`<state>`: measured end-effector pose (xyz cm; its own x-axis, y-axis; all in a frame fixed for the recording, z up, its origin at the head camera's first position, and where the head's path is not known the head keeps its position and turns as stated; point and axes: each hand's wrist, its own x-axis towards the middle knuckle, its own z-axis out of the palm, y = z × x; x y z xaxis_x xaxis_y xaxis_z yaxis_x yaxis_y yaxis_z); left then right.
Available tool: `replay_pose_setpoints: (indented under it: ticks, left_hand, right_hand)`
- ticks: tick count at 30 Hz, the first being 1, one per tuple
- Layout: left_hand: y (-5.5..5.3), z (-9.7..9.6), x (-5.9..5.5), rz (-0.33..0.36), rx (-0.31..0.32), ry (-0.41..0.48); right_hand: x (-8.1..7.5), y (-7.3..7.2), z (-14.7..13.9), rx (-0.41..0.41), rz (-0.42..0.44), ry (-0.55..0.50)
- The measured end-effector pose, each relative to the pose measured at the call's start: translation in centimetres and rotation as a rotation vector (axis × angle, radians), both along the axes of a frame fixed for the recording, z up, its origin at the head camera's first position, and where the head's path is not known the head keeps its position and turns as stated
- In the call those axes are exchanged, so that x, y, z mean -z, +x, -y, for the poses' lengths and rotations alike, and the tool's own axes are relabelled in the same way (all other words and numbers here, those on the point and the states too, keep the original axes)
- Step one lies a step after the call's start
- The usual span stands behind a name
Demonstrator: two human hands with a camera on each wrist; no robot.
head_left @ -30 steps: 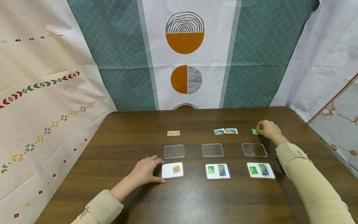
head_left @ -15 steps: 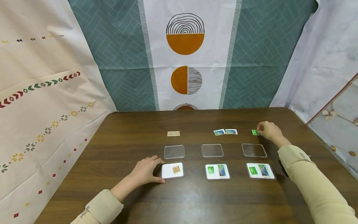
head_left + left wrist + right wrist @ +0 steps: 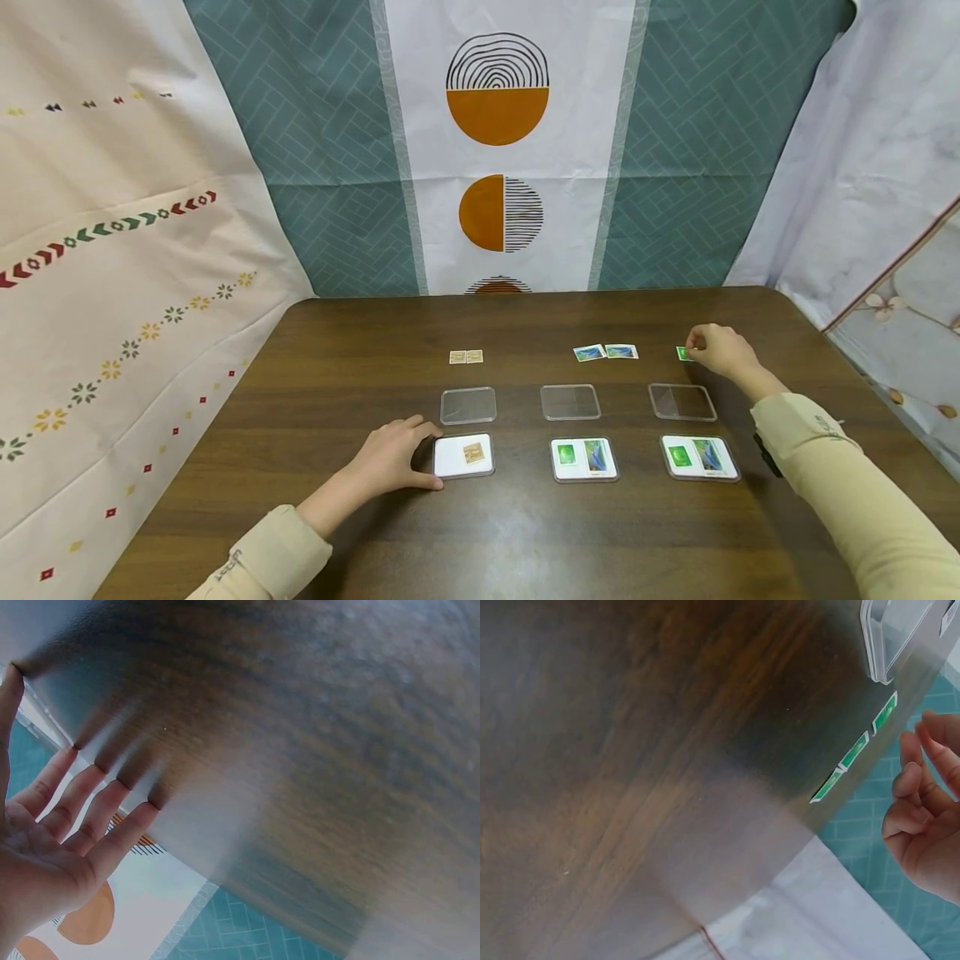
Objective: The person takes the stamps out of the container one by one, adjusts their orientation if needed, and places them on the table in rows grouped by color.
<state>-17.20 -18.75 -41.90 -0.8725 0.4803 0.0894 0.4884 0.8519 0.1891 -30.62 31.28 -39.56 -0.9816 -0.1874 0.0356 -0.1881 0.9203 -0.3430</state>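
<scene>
Right hand (image 3: 723, 351) had curled fingers at a green stamp (image 3: 682, 354), far right of the table (image 3: 525, 533); couldn't tell if they'd pinched it. Left hand (image 3: 393, 456) had spread fingers at the left case's (image 3: 450, 459) edge. One fingertip slip could've shoved that flat stamp into its green neighbours (image 3: 853, 751).

At your six o'clock, wood-grain table (image 3: 615, 533); at twelve, teal-and-white hanging (image 3: 581, 150); at ten, cream patterned cloth (image 3: 127, 258); at two, pale cloth (image 3: 862, 150).

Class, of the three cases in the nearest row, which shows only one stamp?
The leftmost case, by the left hand: it shows one tan stamp, while the middle case and right case each show a green stamp and a blue stamp.
</scene>
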Motion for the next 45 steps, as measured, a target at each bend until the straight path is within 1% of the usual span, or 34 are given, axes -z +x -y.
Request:
replay_pose_setpoints:
  ticks: [10, 19, 23, 29, 36, 40, 45]
  left_hand:
    - [0.0, 0.0, 0.2, 0.001, 0.004, -0.004]
    - [-0.1, 0.1, 0.2, 0.008, 0.007, -0.001]
    - [0.0, 0.1, 0.2, 0.008, 0.009, 0.000]
    - [0.0, 0.1, 0.1, 0.010, 0.007, 0.002]
    - [-0.1, 0.2, 0.0, 0.011, 0.002, -0.004]
    - [-0.2, 0.1, 0.0, 0.013, 0.008, -0.009]
    - [-0.2, 0.0, 0.1, 0.020, 0.007, -0.011]
  right_hand:
    - [0.1, 0.7, 0.6, -0.015, -0.005, -0.016]
    - [-0.1, 1.7, 2.3, -0.072, -0.060, -0.017]
    - [-0.2, 2.2, 3.3, -0.111, -0.075, -0.017]
    - [-0.4, 3.0, 5.2, -0.190, -0.089, -0.042]
    - [-0.2, 3.8, 7.6, -0.279, -0.086, -0.067]
    - [-0.2, 4.3, 8.7, -0.298, -0.092, -0.085]
    - [-0.2, 4.9, 10.0, -0.283, -0.091, -0.123]
